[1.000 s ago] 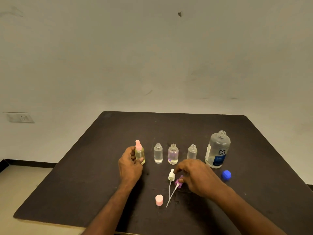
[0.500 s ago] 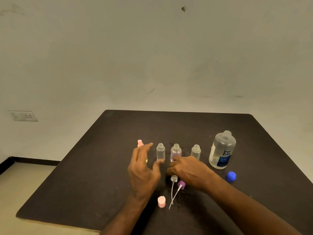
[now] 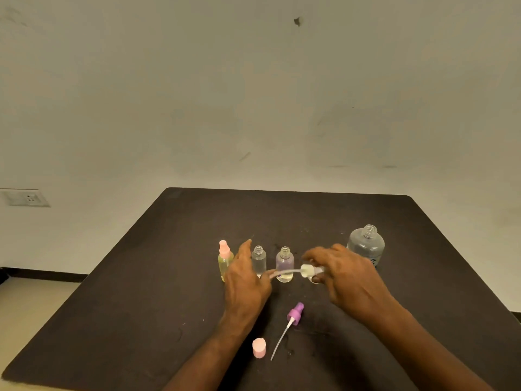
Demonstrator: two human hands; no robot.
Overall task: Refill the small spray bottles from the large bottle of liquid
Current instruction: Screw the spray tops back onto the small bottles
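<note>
There is one camera, worn on the person's head. It looks forward and down at the dark bench (image 3: 141, 277) from close by. The wall (image 3: 253, 94) behind fills the top half. Both arms reach in from below.

Dim warm light, soft focus, wide-angle edge distortion.

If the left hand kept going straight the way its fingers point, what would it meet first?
Probably the clear bottle just past the fingertips of the left hand, which point away and slightly right. Depth is unclear; it might slip between that and the yellow bottle.
</note>
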